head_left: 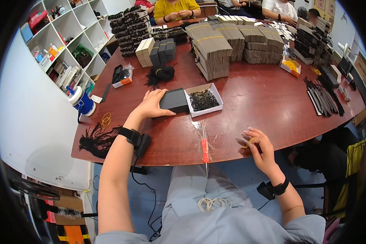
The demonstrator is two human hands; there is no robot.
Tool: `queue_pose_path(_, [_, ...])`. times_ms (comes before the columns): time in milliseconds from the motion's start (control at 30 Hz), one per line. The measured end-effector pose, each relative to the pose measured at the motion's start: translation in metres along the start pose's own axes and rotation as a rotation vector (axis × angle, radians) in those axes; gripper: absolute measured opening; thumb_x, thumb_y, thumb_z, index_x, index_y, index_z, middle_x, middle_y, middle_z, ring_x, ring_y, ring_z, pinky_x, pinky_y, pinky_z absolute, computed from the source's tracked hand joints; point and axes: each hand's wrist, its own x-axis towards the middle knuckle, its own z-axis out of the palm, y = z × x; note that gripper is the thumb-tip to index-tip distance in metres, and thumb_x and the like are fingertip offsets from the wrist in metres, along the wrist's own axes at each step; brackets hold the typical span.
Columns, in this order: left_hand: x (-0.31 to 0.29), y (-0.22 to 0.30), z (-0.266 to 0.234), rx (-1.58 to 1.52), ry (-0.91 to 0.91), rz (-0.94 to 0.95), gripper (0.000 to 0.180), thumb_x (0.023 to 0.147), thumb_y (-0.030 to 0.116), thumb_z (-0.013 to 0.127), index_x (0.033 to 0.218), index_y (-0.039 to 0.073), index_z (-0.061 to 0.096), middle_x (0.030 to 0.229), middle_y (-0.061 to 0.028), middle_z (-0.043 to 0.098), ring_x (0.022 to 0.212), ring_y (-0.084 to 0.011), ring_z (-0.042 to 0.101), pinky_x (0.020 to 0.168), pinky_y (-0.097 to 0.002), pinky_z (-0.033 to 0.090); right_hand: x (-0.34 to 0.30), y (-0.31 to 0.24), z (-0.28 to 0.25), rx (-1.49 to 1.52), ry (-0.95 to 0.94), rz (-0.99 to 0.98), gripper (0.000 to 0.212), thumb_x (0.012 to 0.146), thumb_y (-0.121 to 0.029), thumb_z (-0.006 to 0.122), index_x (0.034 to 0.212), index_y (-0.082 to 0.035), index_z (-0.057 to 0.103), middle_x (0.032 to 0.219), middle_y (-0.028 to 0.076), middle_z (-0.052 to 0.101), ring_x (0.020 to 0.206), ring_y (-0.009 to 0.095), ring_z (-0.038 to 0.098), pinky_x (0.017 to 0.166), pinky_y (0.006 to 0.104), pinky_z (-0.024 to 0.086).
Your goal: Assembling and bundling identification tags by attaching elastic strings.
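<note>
My left hand (154, 104) is wrapped round the left end of a dark grey block (175, 101), perhaps a stack of cards or a box, lying on the table. Against its right side stands an open white box (218, 101) holding many small black pieces (203, 100), too small to name. Over the table's front edge, my right hand (263, 149) pinches a yellow rubber band (249, 143) between thumb and fingers. Between my hands, a red-handled tool (205, 150) with a thin metal shaft lies at the edge, beside some clear plastic scraps.
Tall banded stacks of grey cards (212, 49) stand behind. Black cords (96, 140) and yellow rubber bands (106, 120) lie at left, near a blue-and-white jug (81, 101). Dark-corded cards (322, 97) lie at right. Other people sit across the red-brown table (264, 101).
</note>
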Motion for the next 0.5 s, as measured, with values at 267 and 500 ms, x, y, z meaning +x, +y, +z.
queue_pose_path(267, [0.001, 0.006, 0.005, 0.216, 0.121, -0.004, 0.104, 0.062, 0.062, 0.061, 0.131, -0.005, 0.023, 0.134, -0.023, 0.028, 0.128, -0.0324, 0.023, 0.106, -0.0444, 0.006, 0.015, -0.001, 0.009, 0.014, -0.056, 0.034, 0.006, 0.076, 0.002, 0.054, 0.08, -0.002, 0.052, 0.103, 0.014, 0.059, 0.104, 0.034, 0.051, 0.086, 0.0382, 0.04])
queue_pose_path(500, [0.014, 0.015, 0.027, 0.04, 0.144, -0.053, 0.065, 0.089, 0.045, 0.03, 0.132, -0.002, 0.024, 0.139, -0.0174, 0.022, 0.13, -0.0272, 0.018, 0.106, -0.038, 0.012, 0.01, -0.001, 0.015, -0.086, -0.025, 0.04, 0.007, 0.076, 0.001, 0.056, 0.081, -0.002, 0.052, 0.1, 0.014, 0.059, 0.101, 0.033, 0.053, 0.084, 0.0384, 0.042])
